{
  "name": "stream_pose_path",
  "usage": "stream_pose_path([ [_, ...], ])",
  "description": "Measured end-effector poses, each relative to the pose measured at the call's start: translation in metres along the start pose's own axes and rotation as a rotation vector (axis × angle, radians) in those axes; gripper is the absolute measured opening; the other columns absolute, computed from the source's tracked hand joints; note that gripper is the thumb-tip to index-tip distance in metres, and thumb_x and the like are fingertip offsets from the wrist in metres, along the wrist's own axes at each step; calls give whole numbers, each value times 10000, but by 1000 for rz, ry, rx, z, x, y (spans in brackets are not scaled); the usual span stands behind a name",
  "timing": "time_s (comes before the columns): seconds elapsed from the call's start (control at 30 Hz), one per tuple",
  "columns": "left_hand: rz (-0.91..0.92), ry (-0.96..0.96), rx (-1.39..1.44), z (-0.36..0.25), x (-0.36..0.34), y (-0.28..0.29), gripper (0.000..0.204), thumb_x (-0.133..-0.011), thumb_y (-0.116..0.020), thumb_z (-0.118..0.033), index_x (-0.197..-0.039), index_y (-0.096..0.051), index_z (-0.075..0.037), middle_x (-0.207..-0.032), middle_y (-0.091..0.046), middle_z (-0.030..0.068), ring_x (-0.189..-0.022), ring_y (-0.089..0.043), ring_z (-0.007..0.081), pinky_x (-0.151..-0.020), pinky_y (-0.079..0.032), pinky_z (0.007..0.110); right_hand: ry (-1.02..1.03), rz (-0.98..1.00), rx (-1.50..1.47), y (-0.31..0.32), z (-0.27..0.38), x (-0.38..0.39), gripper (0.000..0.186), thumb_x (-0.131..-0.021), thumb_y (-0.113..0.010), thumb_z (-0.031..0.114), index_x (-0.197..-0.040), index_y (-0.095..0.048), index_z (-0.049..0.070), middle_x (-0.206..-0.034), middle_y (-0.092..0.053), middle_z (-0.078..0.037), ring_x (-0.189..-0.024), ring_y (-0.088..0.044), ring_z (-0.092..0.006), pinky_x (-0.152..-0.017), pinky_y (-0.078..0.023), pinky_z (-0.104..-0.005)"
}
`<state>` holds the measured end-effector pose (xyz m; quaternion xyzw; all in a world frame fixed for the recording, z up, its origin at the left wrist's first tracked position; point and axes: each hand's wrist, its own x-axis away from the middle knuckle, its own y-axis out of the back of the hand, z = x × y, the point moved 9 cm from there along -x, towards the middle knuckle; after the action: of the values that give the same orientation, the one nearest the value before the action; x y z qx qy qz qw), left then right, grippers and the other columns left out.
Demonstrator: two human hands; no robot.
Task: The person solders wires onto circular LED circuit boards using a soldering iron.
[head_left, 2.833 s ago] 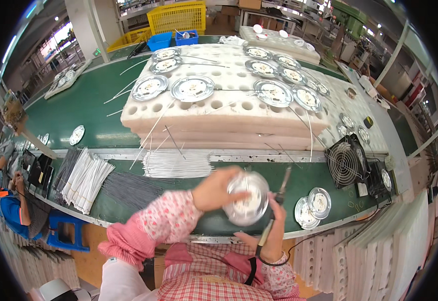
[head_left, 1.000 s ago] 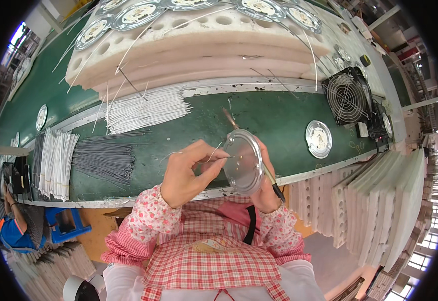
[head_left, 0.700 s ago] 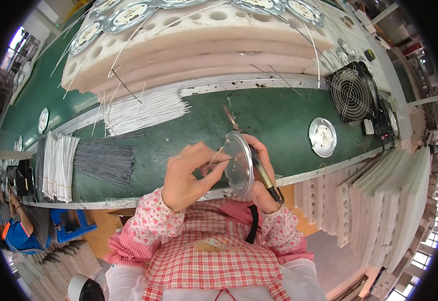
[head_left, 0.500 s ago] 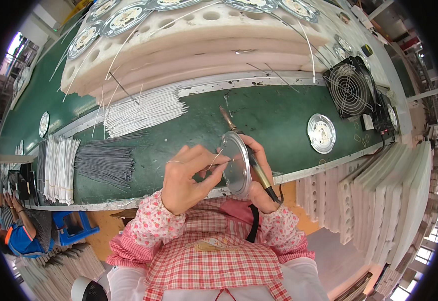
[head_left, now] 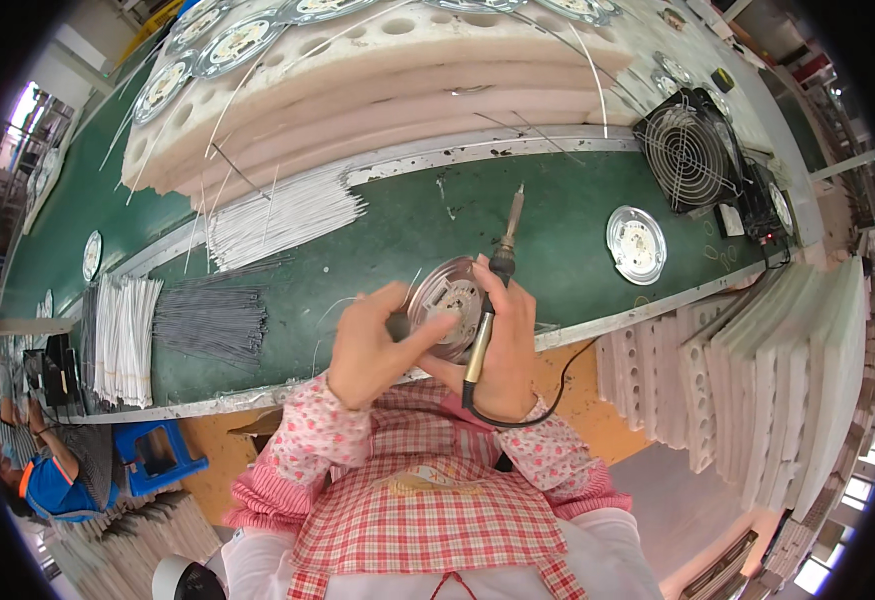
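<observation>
A round metal lamp plate (head_left: 442, 300) with a pale circuit board on its face is tilted up between my hands, over the table's near edge. My left hand (head_left: 369, 348) grips its left rim, thumb across the board and fingers partly hidden behind. On the other side my right hand (head_left: 509, 348) steadies the rim and also holds a soldering iron (head_left: 507, 240). The iron's tip points up and away from the plate. A thin pale wire (head_left: 318, 345) curves out beside my left hand; its ends are hard to follow.
Bundles of white wires (head_left: 287, 220) and dark wires (head_left: 212, 325) lie left on the green table (head_left: 397, 225). Another lamp plate (head_left: 636, 246) rests right, near a black fan (head_left: 685, 155). Thick foam boards (head_left: 387, 90) carry several plates at the back. Someone in blue (head_left: 67, 470) works far left.
The lamp plate has turned from nearly edge-on to show its board side. The iron's tip has swung from up-left to up-right, and my left thumb has moved onto the board.
</observation>
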<state>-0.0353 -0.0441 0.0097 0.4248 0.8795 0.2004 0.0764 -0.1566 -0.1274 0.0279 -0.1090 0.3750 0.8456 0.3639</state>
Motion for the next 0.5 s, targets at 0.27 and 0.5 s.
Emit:
stream_pose_path([
  [0.27,-83,-145,-536,9,-24,2,387,-725,-842,-357,-922,-690,-60,-854,-608,69,-875,-537,251,-828,-337,390,17,118,161,-6,-10,-5,939,-653,-882,417,-1405,-467,38,-1270,-525,-227,-1112,-513,-408,-909,-426,-470],
  [0.5,-58,-452,-588,-13,1,9,142,-841,-646,-126,-930,-572,-44,-876,-552,93,-837,-516,291,-820,-354,431,66,153,-42,28,-31,-13,420,-796,-775,122,-1191,-658,44,-899,-608,-94,-756,-561,-273,-619,-453,-375],
])
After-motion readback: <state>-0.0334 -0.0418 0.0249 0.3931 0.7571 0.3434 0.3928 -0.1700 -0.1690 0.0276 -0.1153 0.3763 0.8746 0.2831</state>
